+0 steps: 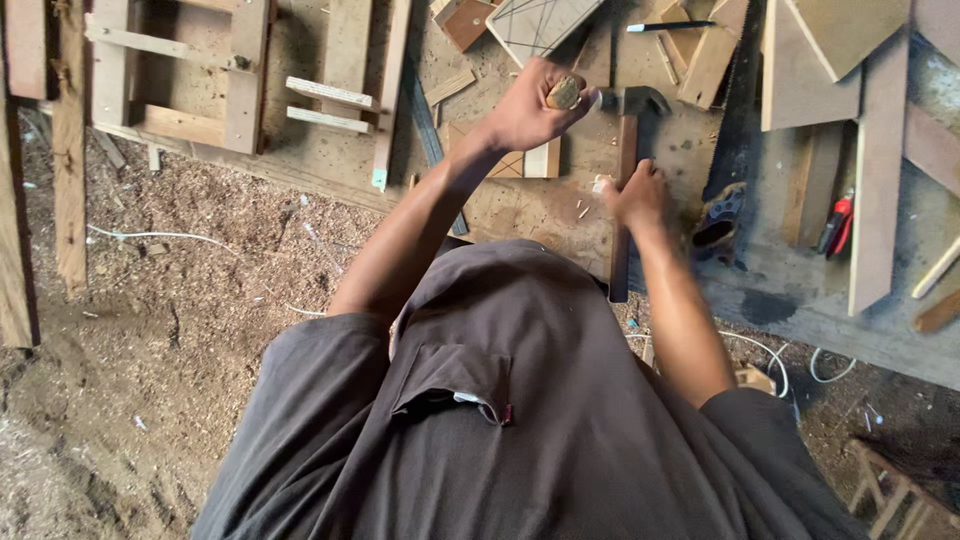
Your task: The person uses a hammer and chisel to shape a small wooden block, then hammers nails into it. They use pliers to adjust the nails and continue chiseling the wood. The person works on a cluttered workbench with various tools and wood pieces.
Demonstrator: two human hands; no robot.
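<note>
- We see a small rounded piece of wood (563, 93) pinched in the fingers of the left hand (530, 108), held above the middle of the work surface (560, 205), just beside the hammer's head.
- A claw hammer (627, 150) with a wooden handle lies in line with our view, its metal head at the far end, touching or nearly touching the left hand's fingertips; we cannot tell which.
- The right hand (637, 197) grips the hammer's handle about halfway along, fingers wrapped and clamped on it; the handle's near end juts past the edge of the surface.
- Just beneath the left hand sits a pale wooden block (541, 158), with a few small wood chips (585, 208) scattered near the right hand.
- To the right of the hammer, a saw with a dark handle (722, 215) lies on the surface, its blade running away from us.
- Farther right, we note a red-handled tool (836, 224) between long wooden boards (880, 170).
- At far centre, a blue pen (668, 26) lies among flat offcuts.
- To the left, an open wooden frame (180, 75) rests on the surface, with loose slats (328, 95) beside it.
- Below the surface's edge, the floor (170, 330) is thick with sawdust, crossed by a white cord (160, 236).
- Our dark grey shirt (520, 430) fills the foreground.
</note>
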